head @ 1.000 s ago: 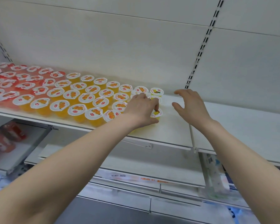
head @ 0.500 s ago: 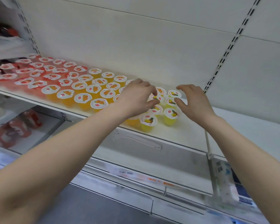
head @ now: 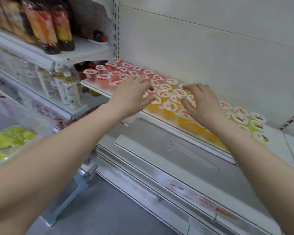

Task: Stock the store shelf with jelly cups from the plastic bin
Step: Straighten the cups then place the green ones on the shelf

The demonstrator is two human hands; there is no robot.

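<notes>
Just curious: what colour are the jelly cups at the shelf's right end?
The right-end jelly cups are yellow-green; head view.

No legible text (shelf labels point(head: 176, 187) blurred)

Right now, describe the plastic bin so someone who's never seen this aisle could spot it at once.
Start at the white shelf lined with rows of jelly cups, then drop down to the far left edge of the view. There sits the plastic bin. It is the only translucent container, with yellow-green cups heaped inside, unlike the upright bottles on the racks behind it.
</notes>
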